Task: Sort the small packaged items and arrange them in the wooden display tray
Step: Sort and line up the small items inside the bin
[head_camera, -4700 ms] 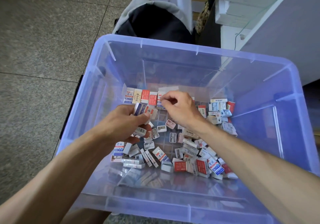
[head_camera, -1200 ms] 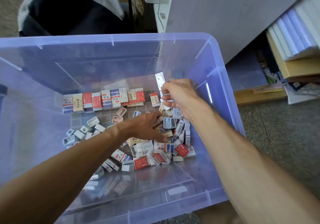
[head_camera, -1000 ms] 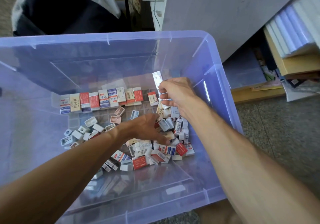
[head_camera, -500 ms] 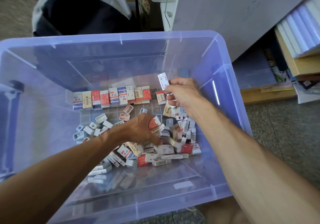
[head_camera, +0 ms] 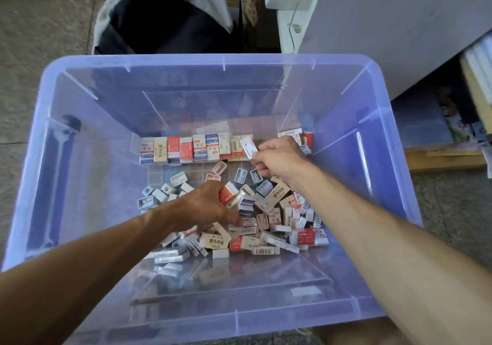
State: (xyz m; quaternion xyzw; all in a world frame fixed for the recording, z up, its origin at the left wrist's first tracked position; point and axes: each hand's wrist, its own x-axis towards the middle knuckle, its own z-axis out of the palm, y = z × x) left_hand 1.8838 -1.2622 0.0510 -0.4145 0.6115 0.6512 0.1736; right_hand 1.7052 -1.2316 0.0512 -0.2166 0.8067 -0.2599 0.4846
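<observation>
Left hand [head_camera: 205, 206] half buried in loose packets [head_camera: 269, 219], grip unclear. Right hand [head_camera: 279, 155] pinched white packet [head_camera: 248, 147], carried leftward since earlier toward upright row [head_camera: 194, 149] inside blue bin [head_camera: 80, 99].

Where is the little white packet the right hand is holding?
The white packet is pinched by the right hand, at the right end of the standing row.

Bare bin floor [head_camera: 111, 185] left of pile [head_camera: 266, 224]

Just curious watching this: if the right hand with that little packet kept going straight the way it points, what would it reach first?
Probably the row of upright packets along the bin's far wall; the right hand pinches a packet aimed there.
</observation>
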